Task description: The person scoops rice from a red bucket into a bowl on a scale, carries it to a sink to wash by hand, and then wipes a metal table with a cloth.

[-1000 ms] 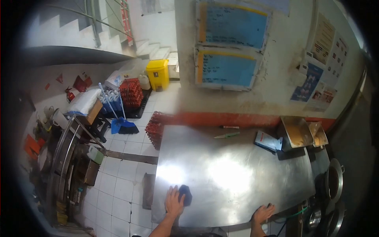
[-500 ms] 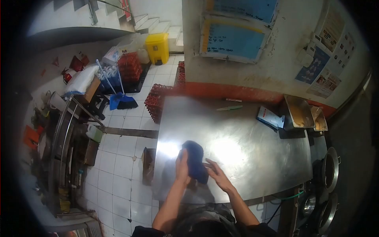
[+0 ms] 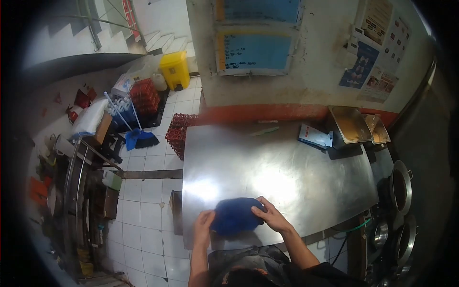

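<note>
A dark blue cloth [image 3: 235, 216] is stretched sideways between my two hands, over the near left part of the steel table [image 3: 315, 177]. My left hand [image 3: 204, 222] pinches or touches its left edge with bent fingers. At the cloth's upper right corner, my right hand [image 3: 270, 215] grips it between thumb and fingers. The cloth's underside is hidden, so whether it touches the tabletop cannot be made out.
A knife [image 3: 266, 131] lies near the table's back edge. To its right are a blue-white packet [image 3: 314, 137] and metal trays [image 3: 351, 125]. Red egg trays [image 3: 177, 136] stand left of the table. Large pans [image 3: 400, 187] are at the right.
The cloth has gone from hanging upright to spread sideways. My right hand now grips its edge, and my left hand has moved to its left side. The camera view has shifted.
</note>
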`<state>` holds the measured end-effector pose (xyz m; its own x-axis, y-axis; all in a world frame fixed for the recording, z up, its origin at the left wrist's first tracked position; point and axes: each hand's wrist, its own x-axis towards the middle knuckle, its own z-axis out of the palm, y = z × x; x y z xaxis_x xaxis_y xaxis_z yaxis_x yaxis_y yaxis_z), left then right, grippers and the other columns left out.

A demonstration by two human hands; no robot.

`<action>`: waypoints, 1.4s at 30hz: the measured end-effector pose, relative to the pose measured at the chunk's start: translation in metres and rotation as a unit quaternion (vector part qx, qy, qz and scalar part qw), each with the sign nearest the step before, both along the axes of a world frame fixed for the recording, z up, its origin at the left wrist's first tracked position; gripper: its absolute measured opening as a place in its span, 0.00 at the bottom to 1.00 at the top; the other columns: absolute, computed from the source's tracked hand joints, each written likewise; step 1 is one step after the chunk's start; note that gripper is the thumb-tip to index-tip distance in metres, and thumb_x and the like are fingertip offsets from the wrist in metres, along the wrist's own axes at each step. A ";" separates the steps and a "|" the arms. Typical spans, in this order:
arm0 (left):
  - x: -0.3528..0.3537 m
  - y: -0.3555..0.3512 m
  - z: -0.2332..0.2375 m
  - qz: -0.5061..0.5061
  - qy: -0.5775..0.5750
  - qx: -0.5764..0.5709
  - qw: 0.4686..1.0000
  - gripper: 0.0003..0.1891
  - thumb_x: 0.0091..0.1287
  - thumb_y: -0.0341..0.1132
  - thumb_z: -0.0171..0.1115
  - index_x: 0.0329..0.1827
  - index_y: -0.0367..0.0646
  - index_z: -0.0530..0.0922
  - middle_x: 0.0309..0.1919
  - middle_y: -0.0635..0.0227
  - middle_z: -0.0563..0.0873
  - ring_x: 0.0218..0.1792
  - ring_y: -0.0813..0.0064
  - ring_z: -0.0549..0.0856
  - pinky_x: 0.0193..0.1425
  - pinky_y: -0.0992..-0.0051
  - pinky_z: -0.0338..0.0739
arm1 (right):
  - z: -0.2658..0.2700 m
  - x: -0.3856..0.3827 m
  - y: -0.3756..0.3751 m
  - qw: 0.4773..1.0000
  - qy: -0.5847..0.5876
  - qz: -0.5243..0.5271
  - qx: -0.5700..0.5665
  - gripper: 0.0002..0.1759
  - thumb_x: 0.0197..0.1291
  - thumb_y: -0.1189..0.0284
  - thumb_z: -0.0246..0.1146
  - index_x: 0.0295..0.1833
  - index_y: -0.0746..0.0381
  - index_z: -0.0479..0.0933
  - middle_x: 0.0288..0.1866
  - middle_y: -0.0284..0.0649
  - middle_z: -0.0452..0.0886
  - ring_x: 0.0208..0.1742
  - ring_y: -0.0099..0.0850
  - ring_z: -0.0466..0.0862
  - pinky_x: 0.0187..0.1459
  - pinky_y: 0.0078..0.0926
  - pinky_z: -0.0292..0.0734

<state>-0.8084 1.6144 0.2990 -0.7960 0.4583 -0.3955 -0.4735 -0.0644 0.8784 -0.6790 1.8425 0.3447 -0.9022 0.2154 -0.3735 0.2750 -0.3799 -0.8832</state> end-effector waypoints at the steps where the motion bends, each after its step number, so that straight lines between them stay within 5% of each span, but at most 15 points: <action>1: 0.005 -0.003 -0.015 0.001 0.012 -0.007 1.000 0.14 0.69 0.37 0.66 0.51 0.38 0.81 0.47 0.65 0.85 0.48 0.75 0.83 0.51 0.75 0.75 | 0.003 0.000 -0.003 1.000 0.026 -0.009 -0.001 0.17 0.71 0.59 0.63 0.53 0.59 0.71 0.42 0.31 0.79 0.43 0.19 0.77 0.45 0.19 0.72; 4: 0.021 0.000 -0.021 0.029 -0.009 -0.078 0.997 0.13 0.70 0.37 0.65 0.50 0.37 0.81 0.48 0.65 0.85 0.46 0.75 0.83 0.48 0.75 0.77 | 0.013 -0.001 -0.004 0.998 0.058 -0.005 -0.016 0.18 0.71 0.59 0.62 0.54 0.60 0.71 0.43 0.32 0.79 0.44 0.19 0.77 0.45 0.19 0.73; 5: 0.029 0.006 -0.003 0.052 -0.009 -0.091 0.994 0.11 0.70 0.37 0.65 0.49 0.41 0.80 0.39 0.68 0.86 0.39 0.80 0.84 0.36 0.80 0.78 | 0.012 -0.001 -0.003 0.997 0.064 -0.023 -0.043 0.19 0.71 0.59 0.62 0.56 0.61 0.71 0.44 0.33 0.79 0.44 0.19 0.77 0.46 0.19 0.74; 10: 0.058 -0.013 -0.005 0.135 -0.028 -0.062 0.988 0.17 0.71 0.40 0.64 0.55 0.39 0.76 0.44 0.60 0.84 0.40 0.69 0.86 0.41 0.73 0.83 | 0.040 -0.016 0.014 0.985 0.102 -0.055 -0.131 0.20 0.70 0.66 0.63 0.61 0.63 0.68 0.49 0.37 0.78 0.48 0.24 0.80 0.51 0.23 0.79; 14: 0.095 -0.045 -0.019 0.242 -0.032 -0.082 0.966 0.17 0.71 0.39 0.64 0.56 0.39 0.76 0.44 0.61 0.84 0.39 0.71 0.85 0.41 0.73 0.83 | 0.052 -0.034 0.023 0.983 0.123 -0.009 -0.135 0.25 0.68 0.62 0.65 0.62 0.64 0.66 0.49 0.41 0.77 0.47 0.31 0.81 0.41 0.32 0.83; 16: 0.119 -0.061 -0.030 0.298 -0.045 -0.092 0.949 0.17 0.70 0.38 0.64 0.56 0.38 0.76 0.43 0.62 0.84 0.38 0.72 0.85 0.40 0.74 0.82 | 0.040 -0.047 0.019 0.987 0.129 0.007 -0.097 0.25 0.67 0.63 0.66 0.62 0.64 0.66 0.49 0.43 0.77 0.45 0.30 0.81 0.43 0.31 0.83; 18: 0.148 -0.080 -0.040 0.350 -0.050 -0.104 0.929 0.17 0.70 0.37 0.64 0.56 0.39 0.76 0.42 0.62 0.84 0.38 0.72 0.85 0.40 0.73 0.82 | 0.014 -0.060 0.017 0.986 0.056 0.103 0.115 0.25 0.67 0.64 0.65 0.63 0.64 0.67 0.52 0.45 0.76 0.49 0.33 0.81 0.52 0.31 0.79; 21: 0.189 -0.107 -0.065 0.424 -0.040 -0.096 0.900 0.17 0.69 0.38 0.66 0.57 0.40 0.76 0.43 0.61 0.85 0.37 0.72 0.86 0.40 0.73 0.82 | -0.047 -0.060 0.003 0.837 0.132 0.191 0.496 0.36 0.60 0.69 0.67 0.71 0.65 0.63 0.67 0.58 0.71 0.68 0.55 0.70 0.68 0.44 0.65; 22: 0.206 -0.114 -0.066 0.423 -0.036 -0.097 0.900 0.18 0.69 0.39 0.66 0.57 0.40 0.76 0.44 0.60 0.85 0.37 0.72 0.86 0.41 0.73 0.82 | -0.060 -0.057 -0.005 0.809 0.156 0.213 0.525 0.36 0.59 0.68 0.67 0.70 0.66 0.63 0.68 0.57 0.69 0.71 0.54 0.67 0.71 0.44 0.62; 25: 0.248 -0.125 -0.065 0.482 -0.020 -0.141 0.865 0.17 0.70 0.40 0.66 0.56 0.40 0.76 0.43 0.60 0.87 0.38 0.73 0.86 0.40 0.74 0.81 | -0.092 -0.047 -0.035 0.899 0.136 0.263 0.321 0.34 0.63 0.67 0.66 0.69 0.70 0.62 0.71 0.57 0.66 0.74 0.49 0.65 0.73 0.39 0.58; 29: 0.300 -0.143 -0.104 0.456 -0.016 -0.277 0.846 0.21 0.67 0.45 0.67 0.56 0.41 0.78 0.44 0.58 0.87 0.42 0.66 0.88 0.46 0.69 0.81 | -0.074 -0.027 -0.099 0.854 0.068 0.357 0.372 0.31 0.65 0.66 0.65 0.69 0.66 0.64 0.69 0.57 0.69 0.71 0.51 0.70 0.68 0.41 0.66; 34: 0.373 -0.180 -0.171 0.283 -0.031 -0.492 0.823 0.27 0.64 0.56 0.63 0.53 0.41 0.81 0.48 0.52 0.87 0.51 0.56 0.86 0.57 0.63 0.78 | -0.097 -0.017 -0.174 0.702 0.226 0.556 0.382 0.27 0.65 0.65 0.65 0.66 0.63 0.68 0.62 0.54 0.77 0.63 0.46 0.79 0.60 0.37 0.75; 37: 0.426 -0.212 -0.208 0.351 -0.081 -0.396 0.845 0.25 0.64 0.55 0.64 0.49 0.40 0.83 0.47 0.51 0.87 0.51 0.58 0.86 0.57 0.65 0.78 | -0.100 -0.005 -0.234 0.673 0.200 0.620 0.351 0.23 0.65 0.67 0.65 0.62 0.63 0.71 0.52 0.49 0.84 0.54 0.41 0.84 0.54 0.35 0.78; 40: 0.496 -0.288 -0.175 0.442 -0.171 -0.342 0.811 0.25 0.64 0.55 0.65 0.47 0.40 0.84 0.45 0.52 0.88 0.50 0.59 0.86 0.56 0.64 0.78 | -0.241 0.017 -0.281 0.703 0.138 0.602 0.354 0.19 0.64 0.69 0.64 0.59 0.62 0.74 0.43 0.44 0.85 0.37 0.36 0.84 0.42 0.39 0.78; 42: 0.552 -0.322 -0.215 0.502 -0.197 -0.362 0.760 0.24 0.63 0.53 0.65 0.48 0.39 0.84 0.44 0.54 0.89 0.49 0.58 0.87 0.55 0.63 0.79 | -0.332 0.032 -0.291 0.701 0.099 0.597 0.378 0.17 0.66 0.67 0.63 0.57 0.62 0.76 0.42 0.41 0.84 0.32 0.34 0.81 0.39 0.41 0.77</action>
<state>-0.2567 1.2927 0.0843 -0.3547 -0.7533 -0.5538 -0.7413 -0.1344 0.6576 -0.6470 1.5512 0.0127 -0.6266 -0.6677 -0.4019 -0.1573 0.6134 -0.7740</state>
